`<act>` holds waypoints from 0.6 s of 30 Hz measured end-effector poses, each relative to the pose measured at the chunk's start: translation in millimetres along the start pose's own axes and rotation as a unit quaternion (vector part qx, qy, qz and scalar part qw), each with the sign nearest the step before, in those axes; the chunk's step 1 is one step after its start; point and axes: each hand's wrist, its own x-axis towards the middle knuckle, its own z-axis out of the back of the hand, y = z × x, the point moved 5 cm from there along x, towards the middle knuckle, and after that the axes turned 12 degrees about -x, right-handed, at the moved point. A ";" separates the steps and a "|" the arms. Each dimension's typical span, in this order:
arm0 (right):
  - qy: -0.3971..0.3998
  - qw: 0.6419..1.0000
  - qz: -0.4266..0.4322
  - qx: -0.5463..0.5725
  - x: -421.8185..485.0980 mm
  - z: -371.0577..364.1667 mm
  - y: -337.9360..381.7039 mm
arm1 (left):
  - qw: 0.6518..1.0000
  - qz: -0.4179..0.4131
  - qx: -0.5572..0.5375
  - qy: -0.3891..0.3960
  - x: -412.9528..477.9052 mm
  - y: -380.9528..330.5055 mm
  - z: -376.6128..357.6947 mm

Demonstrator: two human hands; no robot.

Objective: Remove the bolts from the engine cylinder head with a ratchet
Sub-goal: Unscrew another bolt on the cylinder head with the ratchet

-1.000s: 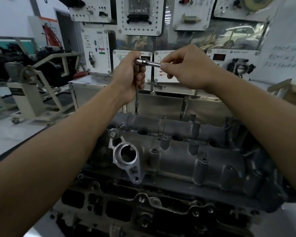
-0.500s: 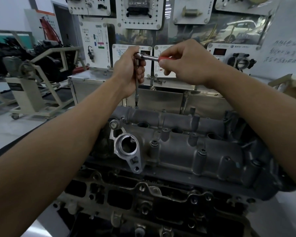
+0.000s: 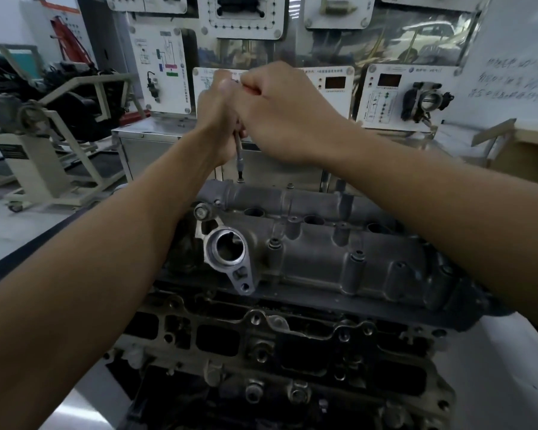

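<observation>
A grey cast cylinder head cover (image 3: pixel 339 256) sits on top of the dark engine block (image 3: pixel 277 352), filling the middle and bottom of the view. A ratchet with a long thin extension (image 3: pixel 239 156) stands upright on a bolt (image 3: pixel 240 180) at the cover's far left edge. My left hand (image 3: pixel 216 119) grips the top of the extension at the ratchet head. My right hand (image 3: pixel 280 113) grips the ratchet handle, which is almost hidden except for a sliver of red; the two hands touch. Several more bolts (image 3: pixel 274 243) stand along the cover.
A display wall of white component panels (image 3: pixel 165 69) and a throttle body (image 3: pixel 426 100) stands behind a steel cabinet (image 3: pixel 143 150). Another engine on a beige wheeled stand (image 3: pixel 44 169) is at the left. A wooden bench (image 3: pixel 516 156) is at the right.
My right hand has swung the ratchet handle leftward, towards my left hand, until the two hands meet. The extension stays on the same bolt. The camera has tilted down a little.
</observation>
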 end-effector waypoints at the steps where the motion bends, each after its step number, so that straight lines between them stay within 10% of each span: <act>1: 0.001 1.000 0.011 -0.028 0.9 0.8 2.4 | 1.000 -0.001 0.001 -0.011 -1.8 -0.8 0.7; 10: 0.030 0.914 -0.061 -0.400 23.4 16.9 -56.6 | 0.994 0.051 0.031 0.092 -8.4 2.1 -7.3; 18: 0.034 0.943 -0.033 -0.330 47.4 7.7 -67.5 | 0.987 0.076 0.039 0.139 -6.4 1.6 -9.2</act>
